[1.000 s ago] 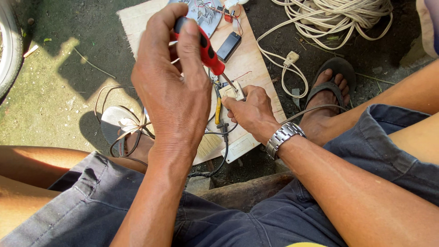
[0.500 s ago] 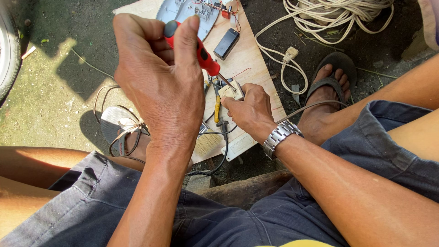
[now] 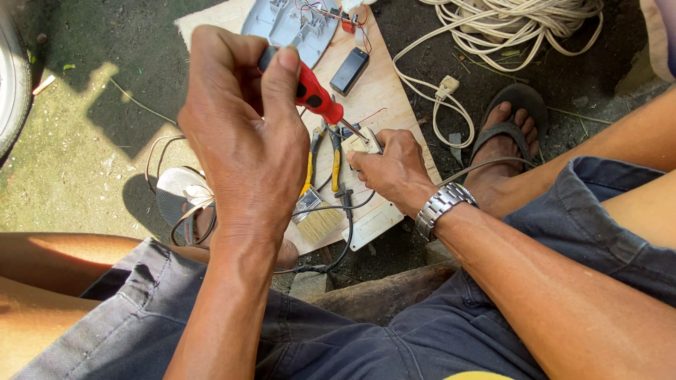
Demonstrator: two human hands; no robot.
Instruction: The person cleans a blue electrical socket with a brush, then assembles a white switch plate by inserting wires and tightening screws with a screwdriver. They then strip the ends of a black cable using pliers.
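The left hand [image 3: 243,134] grips a red-handled screwdriver [image 3: 310,91], rigid and light, by its handle, its tip at a small, probably brittle plastic part [image 3: 362,143] pinched in the right hand [image 3: 394,172] above the plywood board [image 3: 384,98]

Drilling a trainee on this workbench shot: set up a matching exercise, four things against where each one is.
Things:
1. screwdriver
2. black box
3. paintbrush
4. wristwatch

Places:
A. on the right arm
B. gripped in the left hand
C. on the board's far part
D. on the board's near edge

Pairs: 1-B, 2-C, 3-D, 4-A
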